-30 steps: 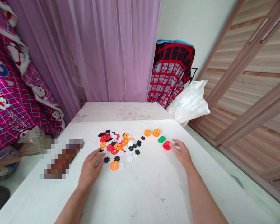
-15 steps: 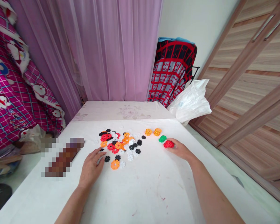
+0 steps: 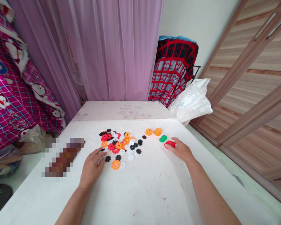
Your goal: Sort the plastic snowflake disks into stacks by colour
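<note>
My left hand (image 3: 93, 164) lies on the white cloth at the left of a mixed heap of plastic snowflake discs (image 3: 119, 144), its fingers bent a little and apart, holding nothing. Red, orange, black and white discs make up the heap. Closest to that hand's thumb is a black disc (image 3: 108, 159), with an orange disc (image 3: 115, 164) a bit farther right. Over on the right, my right hand (image 3: 181, 150) has its thumb and fingers around a stack of red discs (image 3: 170, 144). Just behind it sits a stack of green discs (image 3: 163, 138), apart from two orange stacks (image 3: 153, 132).
A blurred-out object (image 3: 64, 158) lies on the table's left side. At the far right corner hangs a white plastic bag (image 3: 192, 100), near a chair draped in red patterned cloth (image 3: 170, 68). Wooden wardrobe doors (image 3: 248, 87) stand to the right.
My right hand has shifted its hold on the red stack, its thumb now lying across the stack's near side. My left hand has stayed in place.
</note>
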{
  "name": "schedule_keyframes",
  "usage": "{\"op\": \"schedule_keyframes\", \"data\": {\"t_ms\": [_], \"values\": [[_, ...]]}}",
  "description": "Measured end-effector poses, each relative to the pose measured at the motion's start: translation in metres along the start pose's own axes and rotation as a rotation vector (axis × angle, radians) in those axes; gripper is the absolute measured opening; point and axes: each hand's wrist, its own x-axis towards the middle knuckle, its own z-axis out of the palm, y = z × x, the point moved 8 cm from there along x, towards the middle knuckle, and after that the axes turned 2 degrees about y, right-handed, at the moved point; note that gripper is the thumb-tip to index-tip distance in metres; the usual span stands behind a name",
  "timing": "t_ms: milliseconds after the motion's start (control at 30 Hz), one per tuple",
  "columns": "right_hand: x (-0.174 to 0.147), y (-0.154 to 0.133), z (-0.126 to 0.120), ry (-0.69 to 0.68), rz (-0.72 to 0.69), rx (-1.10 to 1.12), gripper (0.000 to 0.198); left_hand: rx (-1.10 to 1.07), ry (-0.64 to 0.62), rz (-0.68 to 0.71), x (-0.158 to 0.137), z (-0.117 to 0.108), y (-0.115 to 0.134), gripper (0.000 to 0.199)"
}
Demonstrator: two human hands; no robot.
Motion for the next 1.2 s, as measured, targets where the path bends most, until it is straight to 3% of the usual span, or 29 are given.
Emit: {"op": "schedule_keyframes", "data": {"t_ms": [200, 400, 533, 633, 733, 800, 867, 933, 1067, 1200], "values": [[-0.005, -0.027, 0.003, 0.015, 0.009, -0.260, 0.051, 0.009, 0.008, -0.006, 0.000, -0.001, 0.001, 0.035], [0.002, -0.031, 0.009, -0.010, -0.022, -0.314, 0.036, 0.003, 0.005, -0.001, -0.001, -0.002, 0.004, 0.034], [0.000, -0.024, 0.000, 0.015, 0.026, -0.317, 0.044, 0.018, -0.011, -0.014, -0.003, 0.001, 0.004, 0.034], [-0.011, -0.031, -0.012, 0.106, 0.078, -0.313, 0.055, 0.079, 0.001, -0.026, -0.002, 0.003, 0.010, 0.041], [-0.027, -0.077, -0.004, 0.196, -0.140, -0.242, 0.050, 0.121, -0.137, 0.094, 0.002, 0.016, 0.032, 0.053], [-0.042, -0.118, 0.016, 0.190, -0.324, -0.174, 0.047, 0.123, -0.271, 0.180, 0.002, 0.026, 0.046, 0.054], [-0.055, -0.150, 0.044, 0.138, -0.389, -0.106, 0.044, 0.127, -0.325, 0.184, 0.003, 0.028, 0.052, 0.054], [-0.069, -0.184, 0.070, 0.074, -0.523, -0.007, 0.042, 0.116, -0.327, 0.182, 0.002, 0.026, 0.055, 0.050], [-0.094, -0.233, 0.098, 0.010, -0.737, 0.072, 0.045, 0.091, -0.234, 0.158, -0.002, 0.012, 0.052, 0.032], [-0.101, -0.237, 0.106, -0.046, -0.787, 0.067, 0.039, 0.141, -0.130, -0.003, -0.005, 0.001, 0.031, 0.024]]}}
